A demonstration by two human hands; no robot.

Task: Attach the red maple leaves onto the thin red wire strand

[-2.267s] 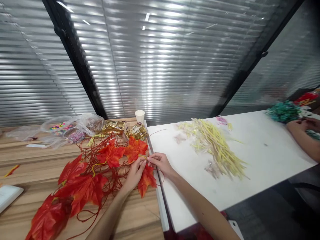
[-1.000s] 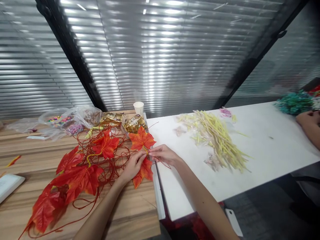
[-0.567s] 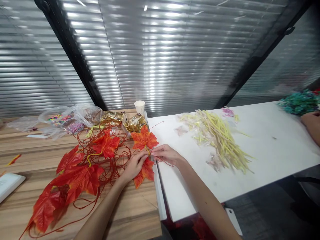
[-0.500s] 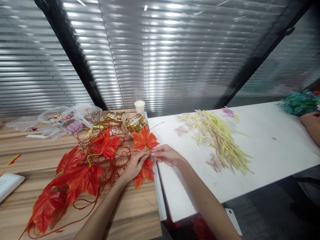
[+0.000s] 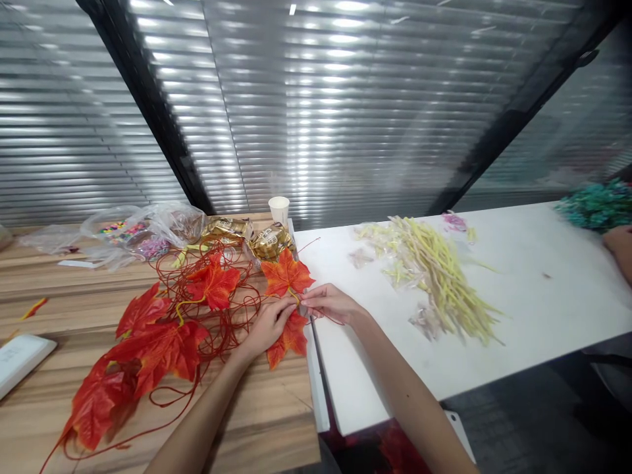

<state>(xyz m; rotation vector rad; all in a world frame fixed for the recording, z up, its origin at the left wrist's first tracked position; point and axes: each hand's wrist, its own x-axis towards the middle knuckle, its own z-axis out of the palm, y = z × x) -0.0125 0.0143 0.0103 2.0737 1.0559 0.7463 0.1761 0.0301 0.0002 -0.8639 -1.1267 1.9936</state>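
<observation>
My left hand (image 5: 270, 324) pinches the yellow stem of an artificial maple leaf (image 5: 286, 272), orange-red, at the seam between two tables. Fingertips of my right hand (image 5: 333, 304) close on a thin red cord (image 5: 332, 319) right beside that stem. Below my left hand a second red leaf (image 5: 290, 341) hangs partly covered by the fingers. A tangle of red cord (image 5: 232, 309) spreads to the left, with more maple leaves (image 5: 165, 349) lying on and beside it. The exact crossing of cord and stem is hidden by my fingers.
Gold foil packets (image 5: 270, 242), a paper cup (image 5: 279, 209) and clear plastic bags (image 5: 168, 220) line the back edge. Yellow stems (image 5: 439, 276) lie on the white table (image 5: 513, 329). At far right, another person's hand (image 5: 621, 245) is near teal artificial foliage (image 5: 597, 204).
The view has shifted slightly, so most things sit a little further right. My hands keep nearly the same hold on the stem and cord.
</observation>
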